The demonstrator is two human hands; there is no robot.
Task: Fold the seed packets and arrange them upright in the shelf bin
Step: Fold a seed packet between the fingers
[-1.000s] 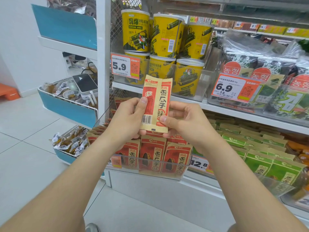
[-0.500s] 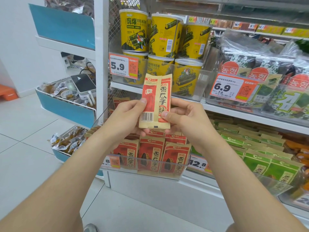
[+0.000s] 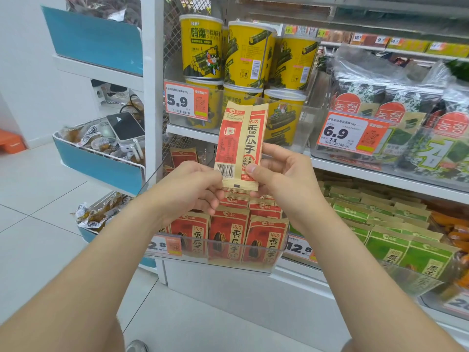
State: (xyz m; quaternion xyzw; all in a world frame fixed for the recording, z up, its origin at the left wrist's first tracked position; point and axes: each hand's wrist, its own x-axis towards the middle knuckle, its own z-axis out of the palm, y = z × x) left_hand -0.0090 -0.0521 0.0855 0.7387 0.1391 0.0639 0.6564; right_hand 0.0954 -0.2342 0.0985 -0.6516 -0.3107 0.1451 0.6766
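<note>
Left hand (image 3: 193,189) now sits lower than half a second ago. Its thumb has come off the barcode panel, and its fingertips pinch the lower left corner of the seed packet (image 3: 241,141). Right hand (image 3: 281,179) keeps its grip, with the thumb pressed on the front at lower right and the fingers curled behind. Both hands hold the packet; neither is empty. The packet has risen slightly against the shelf behind it.

The packet is held in the air at chest level, in front of the shelving and above the shelf bin (image 3: 215,260), not touching it. It is folded lengthwise into a narrow strip, with the barcode panel lapped over on the left and the big printed characters on the right. Its long axis is near vertical and the top leans slightly right. The top seal is up, the print reads upright, and the face is toward the camera.

Just below the hands, the clear bin juts out from the lower shelf. It holds red packets (image 3: 228,232) standing upright in rows, faces forward. Beside them to the right are rows of green packets (image 3: 385,240), also upright.

On the next shelf up, behind the held packet, yellow canisters (image 3: 203,47) are stacked two high in a clear tray with a 5.9 price tag (image 3: 186,102). To the right are bagged seaweed packs (image 3: 406,110) with a 6.9 price tag (image 3: 352,134).

On the left, the end of the white shelf unit carries blue-fronted baskets (image 3: 101,168) of small wrapped snacks. A white device with a dark screen (image 3: 125,128) lies in the middle one. The floor (image 3: 38,199) is pale tile and a white wall stands beyond.
</note>
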